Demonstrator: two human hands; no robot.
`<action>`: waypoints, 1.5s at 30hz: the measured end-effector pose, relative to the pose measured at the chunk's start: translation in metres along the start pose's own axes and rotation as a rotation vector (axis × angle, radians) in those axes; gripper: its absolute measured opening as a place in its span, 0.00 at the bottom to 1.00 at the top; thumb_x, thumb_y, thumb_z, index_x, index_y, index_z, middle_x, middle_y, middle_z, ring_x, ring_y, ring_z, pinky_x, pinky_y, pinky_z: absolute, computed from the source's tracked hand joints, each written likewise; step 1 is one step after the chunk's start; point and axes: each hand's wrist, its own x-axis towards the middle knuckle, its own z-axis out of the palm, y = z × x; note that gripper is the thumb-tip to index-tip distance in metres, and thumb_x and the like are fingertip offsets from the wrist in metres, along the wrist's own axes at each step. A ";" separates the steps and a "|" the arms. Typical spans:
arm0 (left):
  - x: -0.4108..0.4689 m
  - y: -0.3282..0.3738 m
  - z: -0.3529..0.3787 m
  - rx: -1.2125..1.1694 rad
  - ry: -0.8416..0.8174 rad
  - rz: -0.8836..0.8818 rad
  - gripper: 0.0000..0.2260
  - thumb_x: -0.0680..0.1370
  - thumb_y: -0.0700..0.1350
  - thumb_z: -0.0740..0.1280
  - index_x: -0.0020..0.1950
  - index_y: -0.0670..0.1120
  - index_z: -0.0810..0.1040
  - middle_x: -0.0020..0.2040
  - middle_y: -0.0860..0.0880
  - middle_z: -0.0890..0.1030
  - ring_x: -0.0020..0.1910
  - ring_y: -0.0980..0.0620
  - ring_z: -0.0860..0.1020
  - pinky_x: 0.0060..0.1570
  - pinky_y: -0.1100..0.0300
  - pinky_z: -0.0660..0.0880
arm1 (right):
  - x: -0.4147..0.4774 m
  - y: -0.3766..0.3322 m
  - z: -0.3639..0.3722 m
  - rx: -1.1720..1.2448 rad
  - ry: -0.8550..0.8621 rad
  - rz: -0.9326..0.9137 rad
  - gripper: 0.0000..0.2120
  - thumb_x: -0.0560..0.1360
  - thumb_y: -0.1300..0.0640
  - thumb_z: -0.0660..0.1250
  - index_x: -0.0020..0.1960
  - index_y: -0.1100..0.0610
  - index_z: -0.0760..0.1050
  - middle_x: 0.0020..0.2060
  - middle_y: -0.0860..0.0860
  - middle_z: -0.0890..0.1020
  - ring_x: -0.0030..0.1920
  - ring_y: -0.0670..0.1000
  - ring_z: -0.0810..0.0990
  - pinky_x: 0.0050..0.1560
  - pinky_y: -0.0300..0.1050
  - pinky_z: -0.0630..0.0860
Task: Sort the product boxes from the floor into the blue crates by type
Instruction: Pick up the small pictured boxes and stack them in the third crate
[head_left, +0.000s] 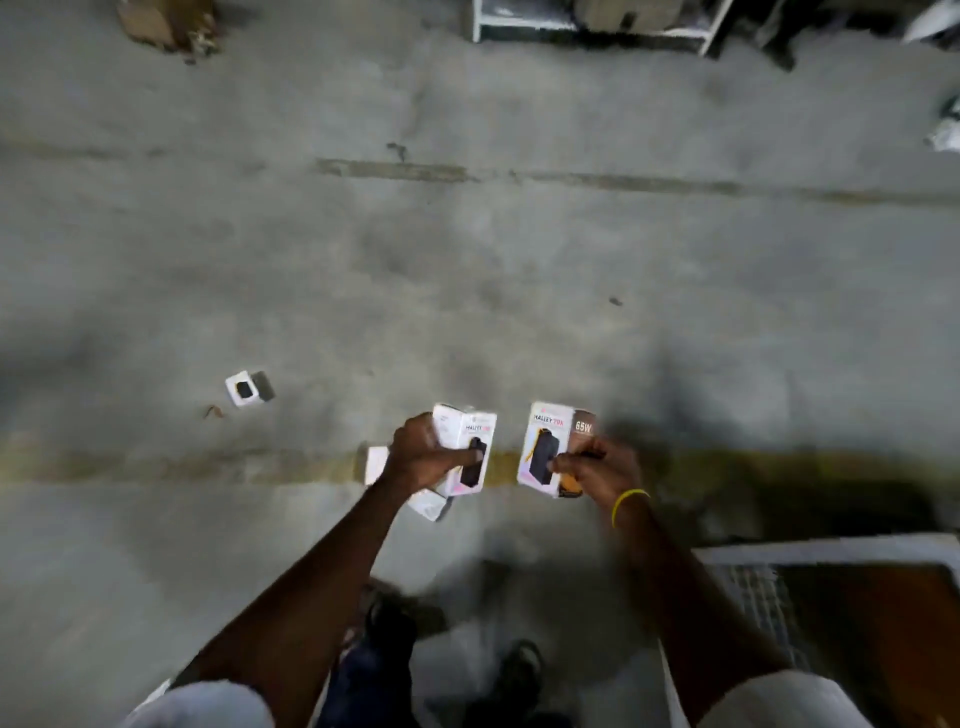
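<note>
1. Over the middle of the concrete floor (467, 270), we are holding two flat, rectangular product boxes upright, side by side and apart, faces towards us.
2. Our left hand (421, 454) is gripping the white carton (470, 452). The thumb is lying across its glossy front, over a printed black slab-shaped device, and the fingers are curling round its left edge.
3. Our right hand (597, 467) is pinching the brown-sided carton (545, 447) at its near right corner. The front is white with a dark rounded device printed on it, and the narrow side panel is brown, reading "65W". The fingers are folding tightly round the card.
4. A thin yellow wristband (628, 504) is circling the right wrist.
5. More loose white boxes (428, 504) are showing beneath the left hand, and we cannot tell whether they are lying on the floor or being held.
6. To the left, well apart, a small cube box (244, 388), white with a dark panel, is sitting on the floor.
7. A worn, patchy yellow stripe (208, 462) is running left to right across the mottled grey concrete under both hands.
8. At far left a crumpled brown cardboard box (161, 23) is resting, and at far right a white metal shelf frame (587, 26) is standing.
9. Near right, a white-rimmed wire-mesh panel (753, 587) is edging a brown surface.
10. Dark shoes (519, 670) are showing blurred between our arms.
</note>
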 end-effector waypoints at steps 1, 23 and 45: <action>-0.007 0.020 0.025 -0.033 -0.044 0.033 0.29 0.52 0.60 0.82 0.49 0.51 0.84 0.45 0.55 0.87 0.47 0.54 0.85 0.51 0.50 0.81 | -0.011 0.007 -0.032 0.025 0.040 -0.004 0.12 0.57 0.64 0.81 0.38 0.58 0.83 0.33 0.50 0.85 0.33 0.49 0.80 0.33 0.42 0.78; -0.265 0.476 0.271 -0.159 -1.379 1.030 0.20 0.67 0.38 0.76 0.59 0.44 0.81 0.52 0.48 0.86 0.49 0.50 0.85 0.45 0.60 0.80 | -0.375 0.004 -0.357 0.560 1.083 -0.440 0.21 0.61 0.69 0.79 0.52 0.61 0.81 0.45 0.55 0.87 0.41 0.54 0.86 0.41 0.50 0.83; -0.641 0.445 0.581 0.011 -1.552 1.173 0.35 0.59 0.40 0.84 0.62 0.47 0.73 0.55 0.47 0.82 0.49 0.57 0.82 0.43 0.64 0.80 | -0.705 0.322 -0.499 0.669 1.892 -0.045 0.14 0.65 0.72 0.75 0.49 0.61 0.82 0.43 0.57 0.86 0.37 0.51 0.84 0.35 0.42 0.81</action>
